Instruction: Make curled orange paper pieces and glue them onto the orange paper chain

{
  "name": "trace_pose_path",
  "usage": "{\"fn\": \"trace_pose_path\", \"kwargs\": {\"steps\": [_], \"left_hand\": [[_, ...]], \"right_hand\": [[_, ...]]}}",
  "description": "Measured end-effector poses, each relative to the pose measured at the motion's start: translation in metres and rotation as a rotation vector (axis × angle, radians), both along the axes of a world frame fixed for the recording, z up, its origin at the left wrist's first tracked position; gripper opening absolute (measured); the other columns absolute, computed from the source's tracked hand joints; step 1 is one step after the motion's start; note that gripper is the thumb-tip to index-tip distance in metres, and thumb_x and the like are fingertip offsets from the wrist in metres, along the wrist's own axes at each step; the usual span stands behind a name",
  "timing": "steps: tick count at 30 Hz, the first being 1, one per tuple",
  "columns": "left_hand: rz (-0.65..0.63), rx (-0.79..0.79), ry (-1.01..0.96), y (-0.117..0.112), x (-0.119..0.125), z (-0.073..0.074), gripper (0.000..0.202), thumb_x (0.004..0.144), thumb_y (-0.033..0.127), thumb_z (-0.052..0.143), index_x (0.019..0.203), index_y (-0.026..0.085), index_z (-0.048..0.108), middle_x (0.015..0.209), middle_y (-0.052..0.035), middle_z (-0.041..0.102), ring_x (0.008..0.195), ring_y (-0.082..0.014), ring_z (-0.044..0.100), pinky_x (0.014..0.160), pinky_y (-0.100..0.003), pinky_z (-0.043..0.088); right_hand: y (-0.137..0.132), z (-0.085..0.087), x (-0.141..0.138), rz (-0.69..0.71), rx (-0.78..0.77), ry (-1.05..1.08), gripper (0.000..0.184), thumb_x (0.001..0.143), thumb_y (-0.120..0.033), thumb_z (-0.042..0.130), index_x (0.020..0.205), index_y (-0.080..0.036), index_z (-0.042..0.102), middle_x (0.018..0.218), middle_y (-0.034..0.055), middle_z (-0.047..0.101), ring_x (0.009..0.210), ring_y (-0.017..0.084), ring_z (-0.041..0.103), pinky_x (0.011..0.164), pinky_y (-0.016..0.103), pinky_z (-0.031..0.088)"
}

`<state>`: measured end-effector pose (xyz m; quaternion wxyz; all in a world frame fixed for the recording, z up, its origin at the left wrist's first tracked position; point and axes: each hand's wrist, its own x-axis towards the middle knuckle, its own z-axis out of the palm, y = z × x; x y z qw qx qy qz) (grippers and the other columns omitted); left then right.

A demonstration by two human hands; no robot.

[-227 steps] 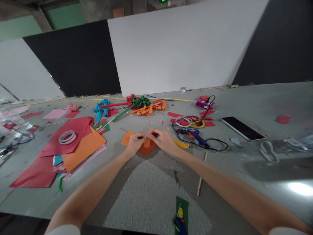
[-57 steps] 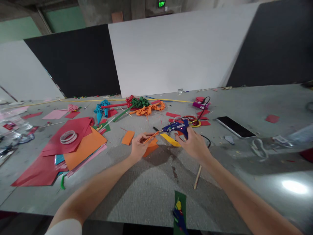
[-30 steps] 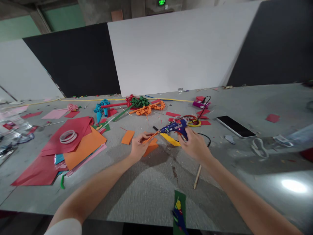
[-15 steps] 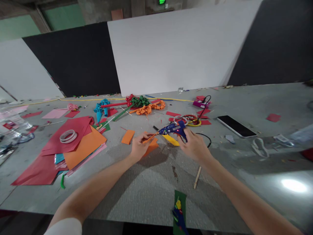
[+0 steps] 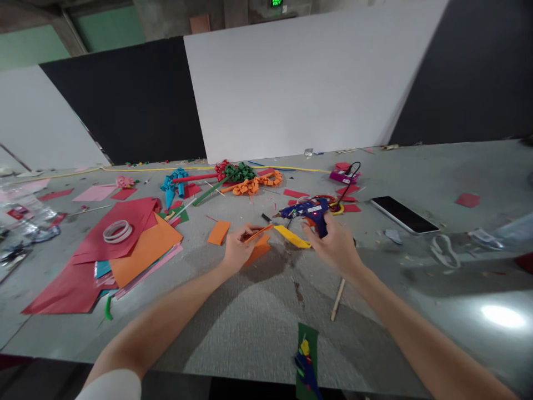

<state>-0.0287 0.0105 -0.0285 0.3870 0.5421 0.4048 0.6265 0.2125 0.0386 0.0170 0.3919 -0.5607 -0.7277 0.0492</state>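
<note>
Table [image 5: 233, 328]: grey, bearing loose paper scraps. Right hand [image 5: 339, 244]: closed round the handle of a blue glue gun [image 5: 306, 209], raised above the table, nozzle [image 5: 277, 215] toward the other hand and apparently just clear of its paper. Gun judged light but rigid; the handle is the proper hold, the nozzle presumably hot and to be avoided. Left hand [image 5: 239, 251]: narrowed in a pinch on a thin orange paper [image 5: 263, 230], held over an orange piece [image 5: 259, 249] lying on the table. Held paper judged very light, flexible and easily creased; best gripped lightly by its edges, at the end away from the nozzle. Presence of glue on it cannot be told
</note>
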Motion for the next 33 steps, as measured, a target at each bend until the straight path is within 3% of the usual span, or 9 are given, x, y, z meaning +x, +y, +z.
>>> {"fn": "trace_pose_path", "kwargs": {"steps": [7,10,13,15,18,20,23,28,33], "left_hand": [[-0.069,-0.075,-0.132,0.001,0.000,0.005,0.046,0.070,0.048,0.086,0.065,0.018,0.051,0.096,-0.0100,0.076,0.085,-0.0214,0.075,0.086,-0.040,0.061],[-0.120,-0.095,-0.198,0.000,0.002,0.007,0.049,0.066,0.047,0.089,0.065,0.018,0.049,0.093,-0.0081,0.076,0.082,-0.0223,0.076,0.086,-0.043,0.062],[-0.166,-0.121,-0.236,-0.003,0.004,0.009,0.049,0.066,0.045,0.090,0.066,0.019,0.049,0.093,-0.0082,0.077,0.082,-0.0232,0.076,0.088,-0.045,0.062],[-0.191,-0.140,-0.248,-0.006,0.006,0.009,0.048,0.066,0.043,0.090,0.067,0.018,0.050,0.093,-0.0086,0.077,0.084,-0.0229,0.076,0.088,-0.044,0.062],[-0.227,-0.163,-0.232,-0.009,0.008,0.008,0.047,0.066,0.044,0.090,0.069,0.017,0.051,0.095,-0.0093,0.077,0.084,-0.0228,0.077,0.084,-0.041,0.063],[-0.251,-0.164,-0.201,-0.010,0.008,0.008,0.048,0.066,0.045,0.090,0.068,0.017,0.052,0.096,-0.0101,0.078,0.083,-0.0223,0.077,0.083,-0.041,0.063],[-0.280,-0.147,-0.180,-0.010,0.010,0.008,0.048,0.067,0.046,0.090,0.067,0.017,0.051,0.096,-0.0105,0.078,0.082,-0.0214,0.076,0.084,-0.041,0.062],[-0.296,-0.126,-0.162,-0.012,0.010,0.008,0.046,0.070,0.048,0.088,0.070,0.017,0.053,0.095,-0.0107,0.078,0.082,-0.0215,0.077,0.082,-0.040,0.063],[-0.184,-0.089,0.018,-0.016,0.010,0.010,0.040,0.074,0.047,0.085,0.089,0.016,0.065,0.087,-0.0078,0.076,0.080,-0.0187,0.075,0.078,-0.032,0.061]], "right_hand": [[0.034,-0.027,0.021,-0.163,-0.051,-0.075,0.041,0.090,-0.054,0.051,0.102,-0.016,0.057,0.081,0.0109,0.065,0.074,0.027,0.060,0.071,0.037,0.044],[0.040,-0.041,0.022,-0.211,-0.075,-0.181,0.043,0.090,-0.052,0.052,0.106,-0.013,0.058,0.100,0.0190,0.065,0.090,0.032,0.061,0.081,0.044,0.045],[0.036,-0.041,0.015,-0.246,0.030,-0.205,0.055,0.088,-0.056,0.058,0.119,-0.010,0.055,0.122,0.0286,0.057,0.113,0.041,0.054,0.089,0.054,0.043],[0.028,-0.033,0.009,-0.086,0.081,-0.154,0.056,0.091,-0.058,0.057,0.124,-0.012,0.054,0.130,0.0265,0.054,0.121,0.041,0.050,0.094,0.056,0.043],[0.012,-0.015,-0.002,0.357,0.064,-0.039,0.041,0.098,-0.054,0.049,0.121,-0.022,0.061,0.125,0.0155,0.060,0.121,0.031,0.054,0.102,0.049,0.043],[0.001,-0.007,-0.010,0.508,0.074,-0.009,0.037,0.098,-0.052,0.054,0.119,-0.025,0.064,0.123,0.0130,0.063,0.121,0.029,0.056,0.103,0.048,0.043],[-0.011,-0.003,-0.018,0.582,0.116,-0.008,0.028,0.097,-0.048,0.059,0.110,-0.026,0.069,0.114,0.0103,0.068,0.111,0.027,0.060,0.098,0.046,0.045],[-0.015,-0.006,-0.023,0.573,0.180,0.021,0.021,0.100,-0.039,0.057,0.097,-0.025,0.072,0.099,0.0072,0.072,0.097,0.025,0.063,0.091,0.043,0.045],[-0.011,-0.011,-0.024,0.562,0.240,0.048,0.016,0.098,-0.035,0.062,0.092,-0.024,0.072,0.094,0.0060,0.073,0.093,0.024,0.064,0.086,0.041,0.043]]}}
